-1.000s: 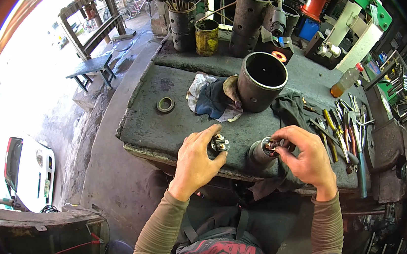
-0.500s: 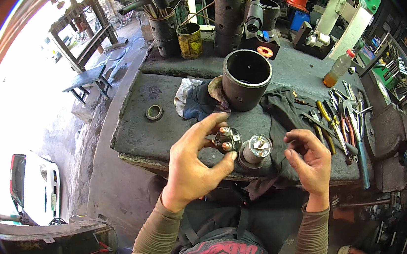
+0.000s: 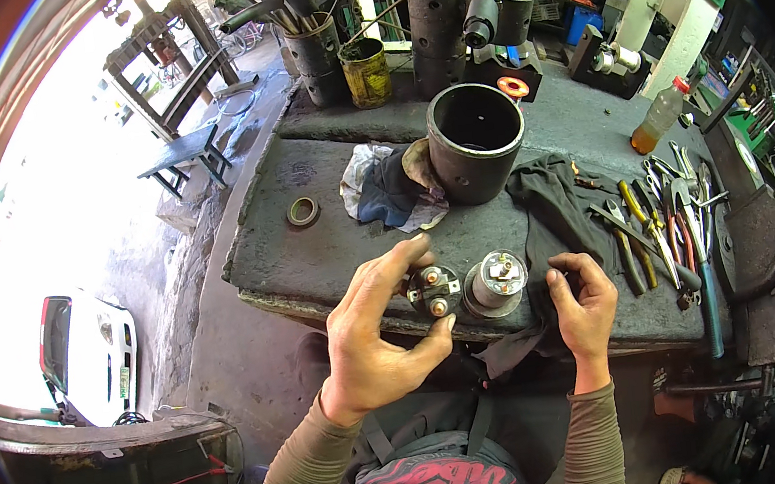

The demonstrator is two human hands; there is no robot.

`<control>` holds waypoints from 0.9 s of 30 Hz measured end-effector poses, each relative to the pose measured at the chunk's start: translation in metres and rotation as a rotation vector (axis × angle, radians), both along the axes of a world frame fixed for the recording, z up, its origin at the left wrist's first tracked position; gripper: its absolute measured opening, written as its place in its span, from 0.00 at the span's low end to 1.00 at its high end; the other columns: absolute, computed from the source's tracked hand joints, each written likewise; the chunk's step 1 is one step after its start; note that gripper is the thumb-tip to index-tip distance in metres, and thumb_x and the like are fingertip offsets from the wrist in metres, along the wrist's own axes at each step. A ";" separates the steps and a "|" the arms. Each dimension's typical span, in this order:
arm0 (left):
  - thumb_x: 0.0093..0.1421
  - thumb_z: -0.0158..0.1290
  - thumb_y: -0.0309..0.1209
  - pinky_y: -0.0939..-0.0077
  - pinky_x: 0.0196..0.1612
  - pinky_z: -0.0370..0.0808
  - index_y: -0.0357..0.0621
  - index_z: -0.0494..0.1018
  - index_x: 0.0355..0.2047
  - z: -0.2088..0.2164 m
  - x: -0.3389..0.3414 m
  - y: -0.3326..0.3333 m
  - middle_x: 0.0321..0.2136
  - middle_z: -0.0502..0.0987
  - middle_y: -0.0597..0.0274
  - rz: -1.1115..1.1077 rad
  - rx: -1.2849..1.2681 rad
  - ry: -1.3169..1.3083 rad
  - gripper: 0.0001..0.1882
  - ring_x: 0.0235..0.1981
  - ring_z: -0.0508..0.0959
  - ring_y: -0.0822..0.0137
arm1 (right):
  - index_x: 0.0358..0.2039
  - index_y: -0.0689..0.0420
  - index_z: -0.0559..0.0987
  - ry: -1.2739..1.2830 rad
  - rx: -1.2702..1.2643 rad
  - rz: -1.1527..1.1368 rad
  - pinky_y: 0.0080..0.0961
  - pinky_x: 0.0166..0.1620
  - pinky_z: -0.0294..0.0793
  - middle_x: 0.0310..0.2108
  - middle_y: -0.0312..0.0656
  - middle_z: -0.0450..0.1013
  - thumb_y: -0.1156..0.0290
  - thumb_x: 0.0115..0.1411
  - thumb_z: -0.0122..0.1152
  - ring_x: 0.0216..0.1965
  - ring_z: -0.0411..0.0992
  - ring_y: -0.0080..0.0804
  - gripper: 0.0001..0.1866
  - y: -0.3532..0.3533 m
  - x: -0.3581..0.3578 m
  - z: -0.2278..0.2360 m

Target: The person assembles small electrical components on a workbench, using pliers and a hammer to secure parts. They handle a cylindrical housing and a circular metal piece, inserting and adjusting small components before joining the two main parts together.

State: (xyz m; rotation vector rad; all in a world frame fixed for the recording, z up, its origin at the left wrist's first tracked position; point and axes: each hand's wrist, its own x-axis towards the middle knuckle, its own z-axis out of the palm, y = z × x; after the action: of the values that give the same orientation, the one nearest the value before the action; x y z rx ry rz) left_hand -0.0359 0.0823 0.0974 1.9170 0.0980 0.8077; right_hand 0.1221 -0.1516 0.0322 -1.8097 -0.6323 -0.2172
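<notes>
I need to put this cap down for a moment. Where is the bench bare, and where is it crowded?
Bare bench top runs along the near left edge, between the small ring, the rags and the left hand holding the round cap. Crowded: the right side with pliers and screwdrivers, the dark cloth, and the back row of cylinders.

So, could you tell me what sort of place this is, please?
Probably a mechanical repair workshop: a grimy workbench carries pliers and screwdrivers, heavy steel cylinders stand about, and it opens onto a yard with a white car.
</notes>
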 end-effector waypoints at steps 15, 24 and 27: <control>0.47 0.79 0.22 0.70 0.49 0.84 0.29 0.74 0.62 -0.014 -0.037 -0.018 0.51 0.81 0.46 0.079 0.224 -0.040 0.41 0.49 0.83 0.61 | 0.48 0.62 0.86 0.042 0.083 0.277 0.19 0.31 0.74 0.42 0.43 0.80 0.81 0.60 0.75 0.30 0.74 0.21 0.15 0.024 -0.093 0.026; 0.48 0.78 0.26 0.65 0.53 0.85 0.33 0.79 0.59 -0.024 -0.039 -0.038 0.52 0.84 0.46 -0.087 -0.042 0.064 0.36 0.51 0.86 0.53 | 0.62 0.59 0.81 0.043 -0.061 0.355 0.24 0.37 0.81 0.55 0.47 0.77 0.78 0.52 0.79 0.37 0.79 0.28 0.34 0.011 -0.103 0.034; 0.49 0.78 0.26 0.67 0.53 0.85 0.33 0.79 0.60 -0.027 -0.039 -0.040 0.53 0.84 0.45 -0.151 -0.151 0.105 0.37 0.50 0.87 0.56 | 0.63 0.59 0.81 0.090 -0.050 0.368 0.24 0.38 0.81 0.56 0.47 0.77 0.78 0.52 0.80 0.37 0.79 0.28 0.35 0.006 -0.104 0.033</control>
State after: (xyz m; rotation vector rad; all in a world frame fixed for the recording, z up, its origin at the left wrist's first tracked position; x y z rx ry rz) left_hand -0.0747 0.0421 0.0706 1.7994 0.0754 0.5824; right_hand 0.0178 -0.1455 0.0652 -1.7048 -0.8974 0.1275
